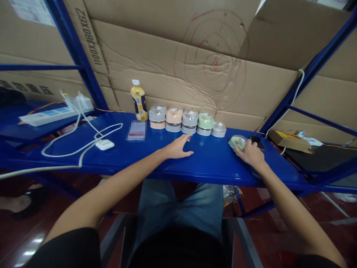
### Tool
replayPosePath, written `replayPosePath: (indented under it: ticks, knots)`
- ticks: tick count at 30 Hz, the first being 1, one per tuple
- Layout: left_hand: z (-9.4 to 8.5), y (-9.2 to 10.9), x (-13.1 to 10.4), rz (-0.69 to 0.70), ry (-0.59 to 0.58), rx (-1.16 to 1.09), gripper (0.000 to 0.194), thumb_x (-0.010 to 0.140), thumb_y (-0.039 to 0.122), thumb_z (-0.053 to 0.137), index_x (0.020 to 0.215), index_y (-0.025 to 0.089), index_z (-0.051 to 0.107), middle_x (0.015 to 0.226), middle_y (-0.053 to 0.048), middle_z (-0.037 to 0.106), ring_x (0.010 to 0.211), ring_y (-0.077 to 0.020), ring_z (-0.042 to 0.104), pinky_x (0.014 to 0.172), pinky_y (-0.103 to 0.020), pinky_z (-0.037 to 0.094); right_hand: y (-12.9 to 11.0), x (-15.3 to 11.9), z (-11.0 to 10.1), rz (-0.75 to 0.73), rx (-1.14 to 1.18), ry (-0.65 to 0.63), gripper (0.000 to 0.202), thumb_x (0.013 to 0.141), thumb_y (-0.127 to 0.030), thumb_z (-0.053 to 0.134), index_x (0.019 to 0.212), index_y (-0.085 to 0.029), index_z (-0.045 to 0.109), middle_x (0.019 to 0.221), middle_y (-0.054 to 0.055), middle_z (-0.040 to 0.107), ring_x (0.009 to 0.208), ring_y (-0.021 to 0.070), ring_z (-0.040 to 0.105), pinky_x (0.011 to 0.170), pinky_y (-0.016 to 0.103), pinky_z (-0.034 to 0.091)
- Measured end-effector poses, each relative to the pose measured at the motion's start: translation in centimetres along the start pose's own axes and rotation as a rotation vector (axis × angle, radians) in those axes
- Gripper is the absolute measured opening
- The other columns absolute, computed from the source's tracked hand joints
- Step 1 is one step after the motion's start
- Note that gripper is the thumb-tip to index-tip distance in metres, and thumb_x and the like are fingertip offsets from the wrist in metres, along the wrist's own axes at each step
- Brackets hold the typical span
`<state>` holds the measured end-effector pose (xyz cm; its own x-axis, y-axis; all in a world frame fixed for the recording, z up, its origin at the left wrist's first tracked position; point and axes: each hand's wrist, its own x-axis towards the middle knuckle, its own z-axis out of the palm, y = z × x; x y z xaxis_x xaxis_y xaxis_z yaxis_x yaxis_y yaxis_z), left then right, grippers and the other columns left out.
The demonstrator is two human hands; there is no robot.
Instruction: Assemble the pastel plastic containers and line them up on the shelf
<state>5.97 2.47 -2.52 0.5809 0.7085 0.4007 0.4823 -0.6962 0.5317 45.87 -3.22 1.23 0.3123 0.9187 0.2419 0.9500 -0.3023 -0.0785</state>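
My right hand [253, 154] is closed on the edge of a small green lidded container [237, 142], which looks tilted at the right part of the blue table. My left hand [178, 147] hovers over or rests on the table with thumb and fingers apart, holding nothing. Just beyond its fingertips stands a row of similar oval containers, several of them stacked in pairs: grey on peach [157, 113], peach on grey [174, 115], grey on grey [190, 117] and green on grey [205, 120]. A single grey container [219, 129] ends the row on the right.
A yellow-labelled bottle [138, 99] stands left of the row, behind a blurred-out flat packet [136, 131]. Further left lie a white earphone case [105, 144] and a looping white cable [80, 162]. A dark phone-like object [257, 142] lies beside my right hand. Cardboard [156, 52] walls the back.
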Motion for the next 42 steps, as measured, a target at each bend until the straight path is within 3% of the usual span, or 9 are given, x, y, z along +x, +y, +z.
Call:
replayPosePath:
  ticks: [6,10,15,18,21,23,29,35,42]
  knots:
    - [-0.1,0.3,0.0,-0.007,-0.025,0.022,0.084,0.088,0.053,0.076,0.158,0.019,0.044,0.154,-0.022,0.057,0.140,-0.0392,0.065,0.120,-0.059,0.053,-4.6,8.3,1.6,0.165,0.147,-0.002,0.077,0.103,-0.061,0.058,0.151,-0.003,0.046,0.152,0.038,0.050,0.142,0.0517,0.059,0.112,0.056,0.050]
    - [-0.3,0.6,-0.1,-0.017,-0.039,0.022,0.084,0.088,0.053,0.076,0.158,0.017,0.045,0.153,-0.022,0.057,0.140,-0.0399,0.064,0.121,-0.059,0.052,-6.4,10.6,2.2,0.163,0.229,-0.043,0.079,0.099,-0.056,0.063,0.156,-0.006,0.043,0.157,0.036,0.047,0.147,0.0477,0.055,0.116,0.053,0.047]
    - [-0.4,0.7,-0.1,-0.010,-0.035,0.016,0.081,0.088,0.051,0.078,0.157,0.019,0.049,0.151,-0.021,0.059,0.140,-0.0394,0.065,0.119,-0.059,0.054,-5.9,9.9,2.3,0.089,0.192,0.089,0.082,0.087,-0.039,0.072,0.157,-0.008,0.041,0.162,0.034,0.044,0.148,0.0479,0.052,0.117,0.056,0.046]
    - [-0.3,0.6,-0.1,-0.003,-0.020,0.018,0.079,0.088,0.051,0.079,0.155,0.019,0.051,0.150,-0.021,0.060,0.138,-0.0390,0.066,0.118,-0.059,0.054,-6.7,8.6,1.9,-0.217,0.123,0.226,0.079,0.085,-0.030,0.069,0.157,-0.009,0.045,0.173,0.031,0.034,0.154,0.0481,0.044,0.123,0.060,0.041]
    - [-0.2,0.4,0.0,-0.007,-0.020,0.023,0.078,0.087,0.051,0.079,0.153,0.020,0.053,0.150,-0.020,0.060,0.136,-0.0390,0.067,0.119,-0.059,0.054,-9.3,7.5,1.6,-0.490,0.124,0.230,0.079,0.085,-0.029,0.067,0.159,-0.011,0.046,0.176,0.027,0.034,0.157,0.0470,0.041,0.126,0.063,0.037]
    - [-0.2,0.3,0.0,-0.009,-0.021,0.024,0.077,0.087,0.051,0.079,0.153,0.019,0.053,0.149,-0.020,0.060,0.136,-0.0392,0.067,0.119,-0.059,0.054,-11.5,7.1,1.7,-0.573,0.138,0.224,0.080,0.085,-0.029,0.066,0.160,-0.009,0.044,0.176,0.028,0.035,0.160,0.0473,0.038,0.128,0.064,0.035]
    - [-0.4,0.6,-0.1,-0.013,-0.052,0.036,0.078,0.089,0.054,0.075,0.154,0.017,0.050,0.151,-0.022,0.057,0.138,-0.0395,0.065,0.121,-0.059,0.052,-14.6,7.3,3.0,-0.445,0.076,0.139,0.084,0.082,-0.028,0.069,0.156,0.001,0.042,0.170,0.036,0.041,0.159,0.0491,0.038,0.131,0.063,0.030]
    - [-0.4,0.8,0.0,-0.021,-0.050,0.042,0.075,0.089,0.052,0.076,0.153,0.020,0.052,0.150,-0.019,0.057,0.138,-0.0383,0.066,0.120,-0.057,0.053,-12.5,5.9,4.0,-0.508,0.066,0.107,0.081,0.086,-0.034,0.068,0.154,0.002,0.042,0.171,0.039,0.036,0.162,0.0525,0.033,0.132,0.066,0.026]
    - [-0.4,0.9,-0.1,-0.029,-0.062,0.054,0.076,0.090,0.052,0.075,0.154,0.018,0.051,0.150,-0.020,0.057,0.138,-0.0379,0.065,0.121,-0.055,0.052,-11.6,5.4,4.2,-0.521,0.047,0.116,0.082,0.091,-0.040,0.066,0.159,-0.004,0.039,0.174,0.032,0.038,0.164,0.0483,0.032,0.133,0.063,0.027]
